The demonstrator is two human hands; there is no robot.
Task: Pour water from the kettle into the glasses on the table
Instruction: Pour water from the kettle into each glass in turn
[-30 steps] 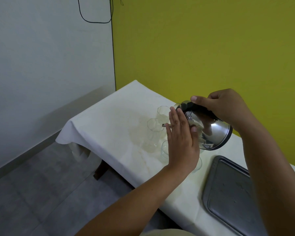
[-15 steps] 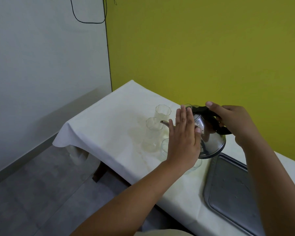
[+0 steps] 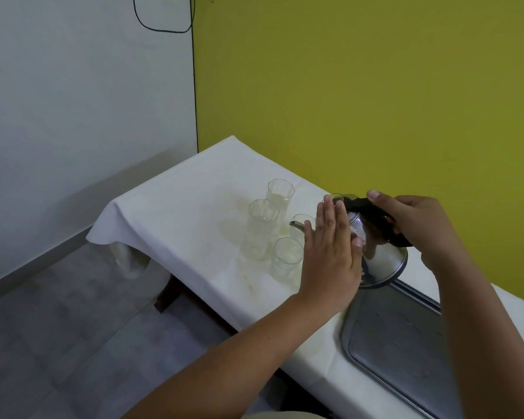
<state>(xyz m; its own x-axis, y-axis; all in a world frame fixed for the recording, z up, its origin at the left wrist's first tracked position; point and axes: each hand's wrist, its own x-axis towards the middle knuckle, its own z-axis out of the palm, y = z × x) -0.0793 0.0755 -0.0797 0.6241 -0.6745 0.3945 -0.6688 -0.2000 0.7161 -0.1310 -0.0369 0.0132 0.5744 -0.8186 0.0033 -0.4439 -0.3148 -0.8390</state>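
A shiny steel kettle [image 3: 381,261] with a black handle hangs tilted to the left above the table [image 3: 179,213], its spout over the glasses. My right hand [image 3: 418,225] grips the black handle from above. My left hand [image 3: 330,255] lies flat, fingers straight, against the kettle's near side and hides part of its body and spout. Several clear glasses stand in a cluster: a far one [image 3: 280,192], a tall one [image 3: 262,219], a near one [image 3: 286,257] and one [image 3: 301,225] right under the spout. No stream of water is visible.
A grey metal tray [image 3: 400,343] lies on the white tablecloth to the right, just under the kettle's base. The table stands against a yellow wall, with a white wall to the left. The tablecloth has faint stains around the glasses. Grey floor lies below the table's left edge.
The kettle has dropped lower and is tilted less steeply than a second ago; my right hand came down with it. My left hand stays flat on its side.
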